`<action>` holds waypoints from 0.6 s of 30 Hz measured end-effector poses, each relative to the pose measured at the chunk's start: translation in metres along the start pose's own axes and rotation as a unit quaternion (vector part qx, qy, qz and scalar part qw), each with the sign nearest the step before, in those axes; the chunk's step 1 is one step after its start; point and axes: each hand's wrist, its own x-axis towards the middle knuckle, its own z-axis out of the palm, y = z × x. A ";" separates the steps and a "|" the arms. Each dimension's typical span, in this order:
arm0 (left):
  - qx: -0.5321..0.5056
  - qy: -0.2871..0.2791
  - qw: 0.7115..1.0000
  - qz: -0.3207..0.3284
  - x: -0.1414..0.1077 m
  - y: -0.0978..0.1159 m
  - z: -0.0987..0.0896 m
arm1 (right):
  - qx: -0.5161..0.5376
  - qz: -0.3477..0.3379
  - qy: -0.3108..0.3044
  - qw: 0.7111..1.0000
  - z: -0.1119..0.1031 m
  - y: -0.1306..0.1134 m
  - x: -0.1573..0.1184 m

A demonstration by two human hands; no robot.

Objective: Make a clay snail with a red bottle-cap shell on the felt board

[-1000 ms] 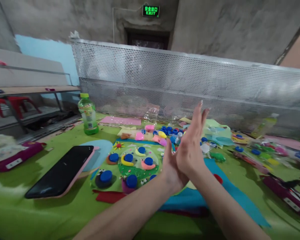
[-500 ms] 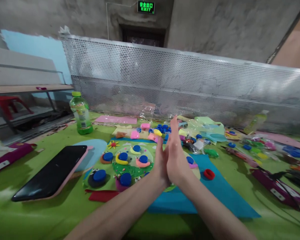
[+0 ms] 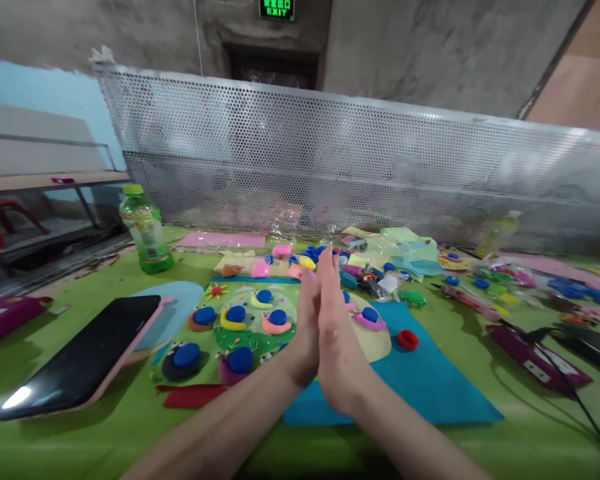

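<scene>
My left hand (image 3: 306, 337) and my right hand (image 3: 336, 340) are pressed palm to palm, upright, with fingers stretched straight out. Whether anything lies between the palms is hidden. Both are held over a clay picture (image 3: 260, 300) on a green ground, and they hide part of it. It carries several clay snails with blue caps for shells, among them a yellow snail (image 3: 234, 325) and a purple snail (image 3: 370, 325). Beneath the picture lies a blue sheet (image 3: 430, 387). A red cap (image 3: 408, 340) rests on that sheet, to the right of my hands.
A phone (image 3: 85, 353) and a green bottle (image 3: 147, 230) stand at the left. Clay lumps, blue caps (image 3: 314, 253) and plastic packets are spread behind the picture. A maroon box (image 3: 537, 357) with cables is at the right. A perforated metal screen (image 3: 290, 147) closes off the back.
My palms stay pressed together, and the right hand has slid slightly against the left. The view has shifted to the right, so everything appears farther left.
</scene>
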 end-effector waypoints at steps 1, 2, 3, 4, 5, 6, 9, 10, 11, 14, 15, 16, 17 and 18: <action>0.009 -0.013 1.000 0.011 -0.002 -0.002 0.001 | 0.015 0.008 0.027 1.000 -0.003 0.003 0.007; 0.012 -0.027 0.999 0.021 -0.005 -0.005 0.002 | 0.021 0.018 0.055 0.998 -0.006 0.007 0.015; 0.014 -0.043 0.999 0.029 -0.009 -0.007 0.002 | 0.022 0.032 0.083 0.996 -0.011 0.013 0.023; 0.021 -0.057 0.997 0.043 -0.011 -0.009 0.003 | 0.025 0.057 0.121 0.991 -0.014 0.020 0.029; 0.031 -0.068 0.995 0.063 -0.014 -0.009 0.003 | 0.034 0.086 0.140 0.986 -0.017 0.025 0.033; 0.043 -0.074 0.993 0.085 -0.015 -0.009 0.004 | 0.053 0.119 0.141 0.981 -0.018 0.029 0.034; 0.079 -0.046 0.986 0.140 -0.010 -0.002 0.005 | 0.129 0.193 0.077 0.970 -0.007 0.029 0.022; 0.089 -0.028 0.985 0.147 -0.007 0.002 0.004 | 0.149 0.199 0.064 0.966 -0.002 0.024 0.016; 0.097 -0.012 0.984 0.145 -0.004 0.005 0.004 | 0.165 0.196 0.060 0.965 0.004 0.019 0.011; 0.122 0.013 0.984 0.131 0.002 0.007 0.001 | 0.196 0.141 0.080 0.967 0.009 0.004 0.005; 0.136 0.009 0.982 0.127 0.001 0.005 -0.001 | 0.202 0.124 0.094 0.967 0.007 0.001 0.007; 0.159 -0.004 0.979 0.128 -0.001 0.001 -0.002 | 0.204 0.112 0.107 0.967 0.003 0.001 0.012; 0.190 -0.027 0.972 0.138 -0.004 -0.002 -0.003 | 0.199 0.106 0.122 0.967 -0.002 0.002 0.017; 0.224 -0.060 0.960 0.158 -0.007 -0.006 -0.004 | 0.185 0.102 0.139 0.967 -0.007 0.006 0.023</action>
